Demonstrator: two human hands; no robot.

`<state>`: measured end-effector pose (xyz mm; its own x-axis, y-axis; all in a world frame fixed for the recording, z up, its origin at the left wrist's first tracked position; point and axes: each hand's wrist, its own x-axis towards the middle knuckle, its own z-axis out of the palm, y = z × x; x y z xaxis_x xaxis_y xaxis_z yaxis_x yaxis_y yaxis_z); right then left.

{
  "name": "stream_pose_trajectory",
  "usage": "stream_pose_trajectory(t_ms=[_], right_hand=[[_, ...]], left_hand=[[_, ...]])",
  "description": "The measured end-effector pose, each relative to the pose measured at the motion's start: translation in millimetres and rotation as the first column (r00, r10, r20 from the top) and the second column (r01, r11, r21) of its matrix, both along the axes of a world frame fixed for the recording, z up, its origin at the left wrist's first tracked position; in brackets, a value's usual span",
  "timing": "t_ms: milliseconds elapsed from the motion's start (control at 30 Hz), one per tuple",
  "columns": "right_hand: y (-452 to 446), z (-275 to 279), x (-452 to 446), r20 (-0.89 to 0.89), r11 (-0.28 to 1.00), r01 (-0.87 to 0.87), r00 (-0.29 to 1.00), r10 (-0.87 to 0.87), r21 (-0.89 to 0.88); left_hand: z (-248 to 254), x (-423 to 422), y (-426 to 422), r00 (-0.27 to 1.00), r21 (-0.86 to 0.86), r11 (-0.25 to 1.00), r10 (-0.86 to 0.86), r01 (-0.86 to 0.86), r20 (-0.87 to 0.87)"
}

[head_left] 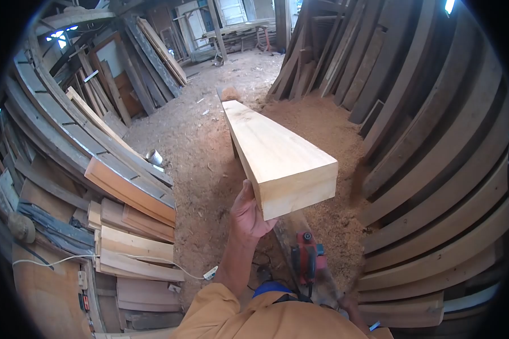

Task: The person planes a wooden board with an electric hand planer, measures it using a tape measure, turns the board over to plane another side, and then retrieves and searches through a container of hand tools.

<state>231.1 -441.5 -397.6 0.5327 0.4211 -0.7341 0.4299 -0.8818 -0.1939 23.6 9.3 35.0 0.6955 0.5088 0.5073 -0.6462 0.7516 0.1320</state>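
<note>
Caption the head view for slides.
Left-hand fingers hold a long pale wooden beam near a red-and-black power tool.

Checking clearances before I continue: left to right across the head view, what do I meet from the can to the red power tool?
Can, white block, left hand, red power tool.

The beam (277,147) is pale, straw-coloured wood, long and straight, with a rectangular section wider than it is thick; its broad top face lies upward, smooth-looking and faintly grained, with a duller, greyer patch toward the far end; the near end is cut flat, shows plain light wood and faces the person; the edges look crisp; the beam points forward and a little to the left; the left hand (250,216) holds the near end up at its lower left corner, thumb against the side.
</note>
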Motion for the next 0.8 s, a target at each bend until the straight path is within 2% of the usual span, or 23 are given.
stream_pose_trajectory(t_ms=[67,200,267,367,400,467,567,633,733,800], right_hand=[[-5.4,-26.9,13.2,-0.086,0.997,0.042,0.996,-0.037,0.057],[-15.7,-87.9,15.6,-0.137,0.971,0.184,0.977,-0.163,0.155],[-17.2,-86.4,9.6,-0.126,0.967,0.202,0.975,-0.183,0.154],[-16.6,-50.9,-2.1,-0.073,0.967,-0.205,0.973,0.218,0.154],[-22.5,-57.6,-8.0,-0.108,0.957,-0.249,0.958,0.266,0.151],[-55.8,-129.1,-13.7,-0.177,0.927,-0.342,0.914,0.366,0.154],[-52.2,-85.4,-28.8,-0.186,0.942,-0.333,0.924,0.334,0.036],[-46.0,-58.6,-34.4,-0.159,0.943,-0.330,0.934,0.319,-0.048],[-29.7,-19.6,-35.6,-0.093,0.942,-0.306,0.951,0.295,-0.139],[-10.9,13.1,-29.6,-0.037,0.952,-0.267,0.964,0.264,-0.148]], left_hand=[[-4.8,0.2,1.7,0.999,0.025,0.998,0.051,-0.051,-0.003],[-11.6,-10.6,-1.8,0.978,0.094,0.976,0.201,-0.196,-0.057],[-18.5,-20.1,-3.6,0.959,0.093,0.958,0.277,-0.270,-0.065],[-26.2,-41.1,1.4,0.925,0.125,0.930,0.360,-0.346,-0.119],[-28.6,-49.2,5.4,0.925,0.093,0.934,0.354,-0.344,-0.138],[-35.0,-65.0,13.8,0.936,-0.024,0.949,0.307,-0.316,-0.169],[-39.2,-73.6,16.8,0.954,-0.201,0.939,0.244,-0.278,-0.177],[-40.2,-74.3,19.7,0.956,-0.181,0.945,0.246,-0.274,-0.161],[-44.8,-70.7,18.8,0.952,-0.054,0.961,0.261,-0.273,-0.157],[-48.0,-70.1,16.7,0.948,-0.067,0.959,0.258,-0.275,-0.188]])
